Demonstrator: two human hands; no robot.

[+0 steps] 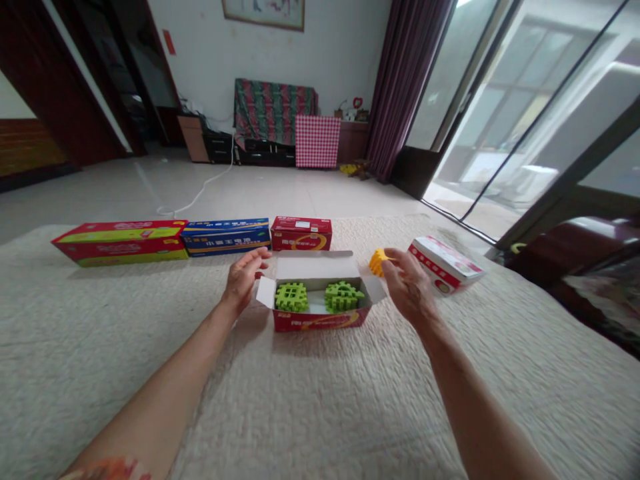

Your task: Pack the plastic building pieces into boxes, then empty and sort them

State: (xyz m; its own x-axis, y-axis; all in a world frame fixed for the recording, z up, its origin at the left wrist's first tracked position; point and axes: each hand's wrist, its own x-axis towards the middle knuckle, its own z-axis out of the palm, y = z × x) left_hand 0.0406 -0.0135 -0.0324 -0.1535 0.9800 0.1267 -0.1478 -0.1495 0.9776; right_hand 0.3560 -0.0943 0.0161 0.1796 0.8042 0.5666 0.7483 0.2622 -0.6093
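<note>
An open red cardboard box (pixel 320 322) stands on the quilted cover, its white lid flap (pixel 314 265) raised at the back and its side flaps spread. Inside lie two green toothed plastic pieces, a left green piece (pixel 291 297) with square holes and a right green piece (pixel 343 297). Just beyond the box's right flap, my right hand (pixel 411 283) grips a yellow toothed plastic block (pixel 379 263) between thumb and fingers. My left hand (pixel 245 277) hovers by the left flap, fingers loosely bent and apart, holding nothing.
Behind the open box, a long red and green box (pixel 120 243), a blue box (pixel 225 237) and a closed red box (pixel 301 233) stand in a row. A white and red box (pixel 445 264) sits to the right of my right hand. The cream quilted cover (pixel 320 400) lies underneath.
</note>
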